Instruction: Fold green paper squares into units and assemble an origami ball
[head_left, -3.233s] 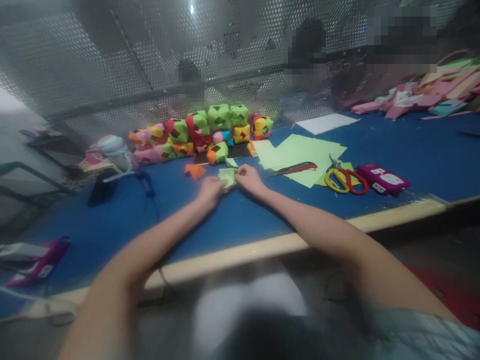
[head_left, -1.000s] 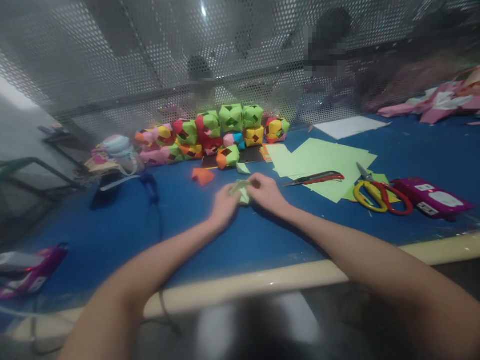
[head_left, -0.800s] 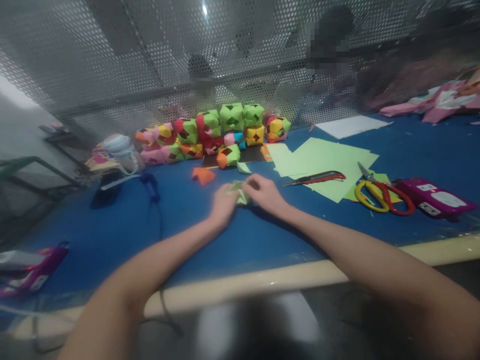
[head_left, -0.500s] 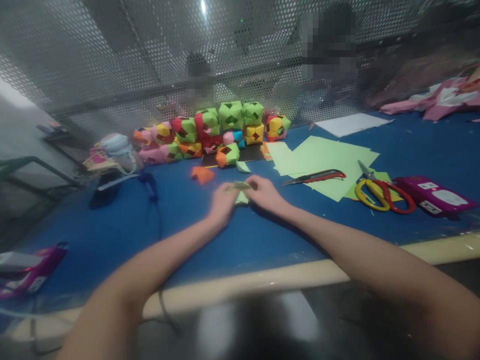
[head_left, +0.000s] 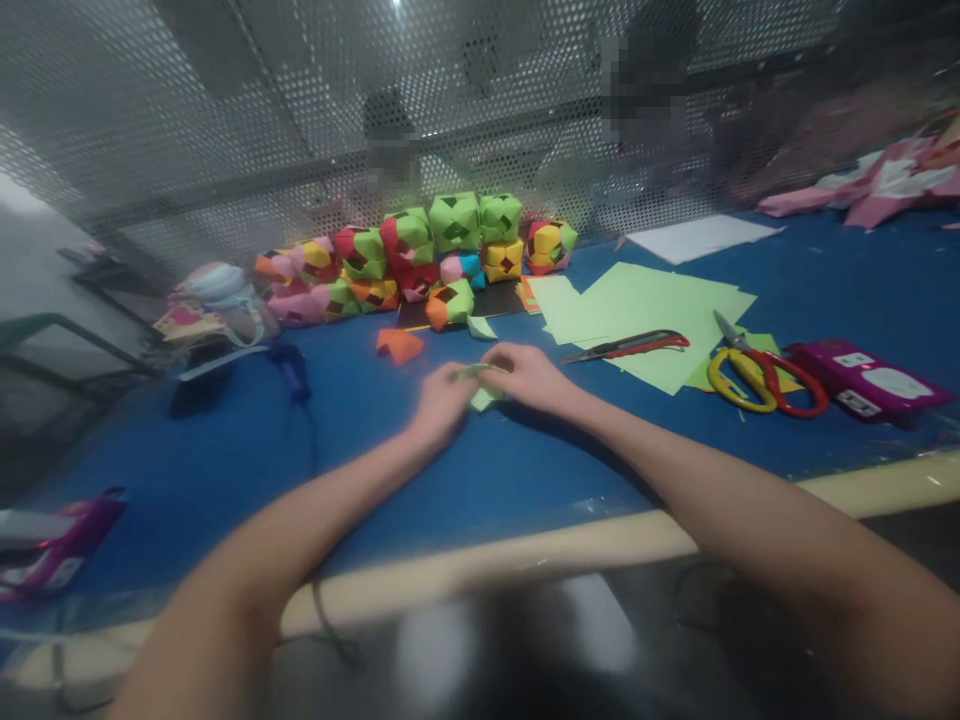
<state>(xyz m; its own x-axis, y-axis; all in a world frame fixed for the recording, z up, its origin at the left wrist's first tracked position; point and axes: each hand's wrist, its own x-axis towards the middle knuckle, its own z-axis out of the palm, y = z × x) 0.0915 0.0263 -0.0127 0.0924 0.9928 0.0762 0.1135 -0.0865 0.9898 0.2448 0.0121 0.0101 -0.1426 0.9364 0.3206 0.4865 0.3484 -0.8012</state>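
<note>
Between my hands is a small piece of folded light green paper (head_left: 485, 398), held just above the blue tabletop. My left hand (head_left: 441, 396) pinches its left side. My right hand (head_left: 527, 374) grips the top right, its fingers curled over the edge and covering part of the folds. A folded orange paper piece (head_left: 400, 346) lies beyond my left hand. Farther off, a small pale green folded piece (head_left: 481, 328) sits by an orange and green paper cube (head_left: 450, 304).
Several colourful paper cubes (head_left: 455, 222) are stacked at the back. On the right lie light green sheets (head_left: 660, 310), a utility knife (head_left: 628, 346), scissors (head_left: 765, 380) and a purple box (head_left: 870, 380). A blue glue gun (head_left: 291, 372) lies left, its cord trailing toward the table edge (head_left: 525, 550).
My right hand has shifted slightly over the light green paper, covering more of it. The whole view has moved a little; the other things lie as before.
</note>
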